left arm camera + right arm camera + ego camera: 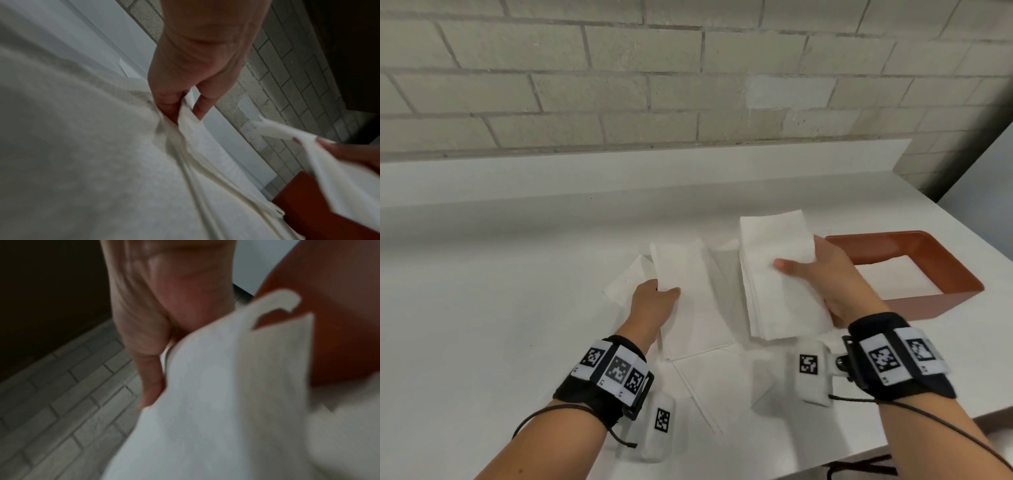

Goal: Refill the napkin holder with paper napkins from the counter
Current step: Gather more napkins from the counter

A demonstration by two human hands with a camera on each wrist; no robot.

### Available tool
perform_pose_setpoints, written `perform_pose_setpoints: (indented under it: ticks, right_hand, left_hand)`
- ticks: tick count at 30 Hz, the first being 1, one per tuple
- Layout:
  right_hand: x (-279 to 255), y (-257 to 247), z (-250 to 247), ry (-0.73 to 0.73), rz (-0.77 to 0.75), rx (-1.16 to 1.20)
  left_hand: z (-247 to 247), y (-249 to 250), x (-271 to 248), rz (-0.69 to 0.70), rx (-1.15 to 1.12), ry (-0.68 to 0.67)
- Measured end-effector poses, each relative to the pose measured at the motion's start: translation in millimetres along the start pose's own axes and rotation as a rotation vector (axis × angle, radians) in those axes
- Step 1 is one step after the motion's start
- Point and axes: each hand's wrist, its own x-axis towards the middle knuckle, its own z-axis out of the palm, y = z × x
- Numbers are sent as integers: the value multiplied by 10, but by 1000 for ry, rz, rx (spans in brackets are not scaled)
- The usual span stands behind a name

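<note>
A stack of white paper napkins (780, 274) is held above the counter by my right hand (825, 277), thumb on top and fingers underneath. The wrist view shows the same stack (226, 394) against my right hand (152, 366). My left hand (659, 301) pinches the edge of a single napkin (685, 287) that lifts off the loose napkins on the counter; up close, my left hand (180, 105) pinches a fold of this napkin (189, 126). The terracotta napkin holder (935, 257) stands to the right, with white showing inside it.
More loose napkins (709, 380) lie flat on the white counter (500, 291) between my wrists. A grey brick wall (619, 85) rises behind the counter's raised back ledge. The counter's right edge (983, 240) runs just past the holder.
</note>
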Motion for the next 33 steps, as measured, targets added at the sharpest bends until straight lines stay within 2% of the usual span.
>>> perform_pose_setpoints:
  ticks: [2, 3, 5, 6, 7, 9, 10, 14, 15, 17, 19, 22, 25, 28, 33]
  right_hand:
    - [-76, -145, -71, -202, 9, 28]
    - [-87, -183, -62, -309, 20, -43]
    - [-44, -163, 4, -480, 40, -416]
    - [15, -86, 56, -508, 51, -632]
    - [87, 31, 103, -489, 76, -794]
    - [197, 306, 158, -364, 136, -879]
    - [233, 432, 160, -284, 178, -804]
    - [205, 638, 135, -47, 299, -102]
    - [210, 655, 145, 1, 292, -33]
    - [242, 681, 196, 84, 258, -144]
    - [281, 694, 273, 139, 254, -380]
    - [272, 622, 341, 155, 296, -706]
    - [281, 584, 341, 133, 294, -868]
    - [326, 573, 310, 66, 268, -942]
    - [320, 594, 340, 169, 243, -804]
  left_hand:
    - [1, 1, 19, -5, -21, 18]
    - [-8, 0, 26, -8, -33, 29]
    - [-5, 12, 26, -15, -40, 44]
    - [0, 21, 28, -19, -42, 46]
    - [2, 31, 26, -25, -44, 43]
    - [-1, 37, 25, -36, -46, 49]
    - [-5, 33, 30, -37, -47, 55]
    - [8, 3, 44, -16, -22, 82]
    - [16, -3, 43, -14, -16, 86]
    - [30, -9, 42, -16, -13, 86]
    - [39, -3, 36, -24, -9, 90]
    - [44, 11, 23, -26, 6, 102]
    - [55, 60, -7, -30, 3, 73]
    - [64, 146, -40, -44, -76, 62]
    - [133, 276, -9, -63, -263, 44]
